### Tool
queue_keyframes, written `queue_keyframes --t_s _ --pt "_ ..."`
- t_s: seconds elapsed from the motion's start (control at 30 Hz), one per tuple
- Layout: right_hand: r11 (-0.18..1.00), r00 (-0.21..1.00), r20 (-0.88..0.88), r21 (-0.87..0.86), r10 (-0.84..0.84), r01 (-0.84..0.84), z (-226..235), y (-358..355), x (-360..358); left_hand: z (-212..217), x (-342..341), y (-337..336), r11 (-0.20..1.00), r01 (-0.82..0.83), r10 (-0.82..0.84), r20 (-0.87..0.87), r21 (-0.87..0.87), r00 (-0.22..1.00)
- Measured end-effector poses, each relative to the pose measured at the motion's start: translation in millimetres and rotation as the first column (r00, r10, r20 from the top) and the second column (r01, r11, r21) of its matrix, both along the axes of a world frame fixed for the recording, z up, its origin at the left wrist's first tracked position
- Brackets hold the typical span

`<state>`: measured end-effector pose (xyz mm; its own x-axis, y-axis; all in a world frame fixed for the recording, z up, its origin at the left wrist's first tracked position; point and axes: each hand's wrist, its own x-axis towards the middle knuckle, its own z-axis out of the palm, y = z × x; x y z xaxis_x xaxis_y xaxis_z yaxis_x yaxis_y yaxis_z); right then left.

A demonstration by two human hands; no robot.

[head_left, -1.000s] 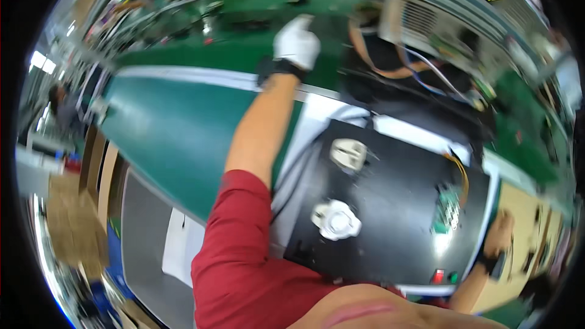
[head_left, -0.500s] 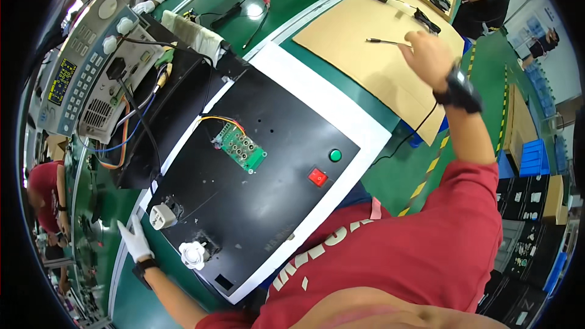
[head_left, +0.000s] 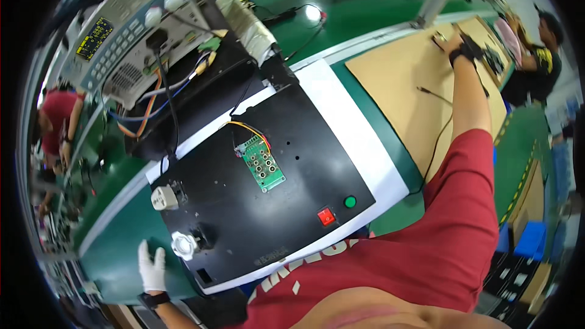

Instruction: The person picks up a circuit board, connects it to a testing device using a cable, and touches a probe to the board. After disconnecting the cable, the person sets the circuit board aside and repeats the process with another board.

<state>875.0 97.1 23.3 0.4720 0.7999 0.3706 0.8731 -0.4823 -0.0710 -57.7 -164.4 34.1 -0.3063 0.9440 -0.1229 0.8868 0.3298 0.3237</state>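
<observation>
My left hand (head_left: 152,271), in a white glove, is held with its fingers apart beside the left edge of a black test box (head_left: 244,225); it holds nothing. My right hand (head_left: 451,44), bare, reaches to the far right over a sheet of cardboard (head_left: 390,79). Its fingers are bent round a small black-and-yellow cylinder (head_left: 438,37), mostly covered by the hand. On the box lies a green circuit board (head_left: 263,167) with yellow, red and black wires. A red rocker switch (head_left: 326,216) and a green button (head_left: 350,201) sit near the box's front right corner.
A bench power supply (head_left: 128,55) with coloured leads stands at the back left. A white socket (head_left: 164,198) and a white knob (head_left: 184,245) stick out at the box's left side. A cable (head_left: 434,152) crosses the cardboard. Another person (head_left: 539,67) sits at the far right.
My right hand has reached farther away, onto the black-and-yellow cylinder. My left hand has come nearer, off the box's edge. The whole view has turned and shifted.
</observation>
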Motion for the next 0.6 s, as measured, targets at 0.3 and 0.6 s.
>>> queue_keyframes --t_s 0.3,0.6 --pt "0.973 0.889 -0.434 -0.095 0.148 -0.208 21.8 17.1 -53.3 73.8 38.2 63.0 0.861 -0.049 -0.097 0.259 0.505 0.961" --pt "0.417 0.232 -0.475 0.334 0.849 -0.845 138.0 -133.7 -321.1 118.2 245.5 77.6 0.564 0.67 -0.705 -0.141 0.482 0.695"
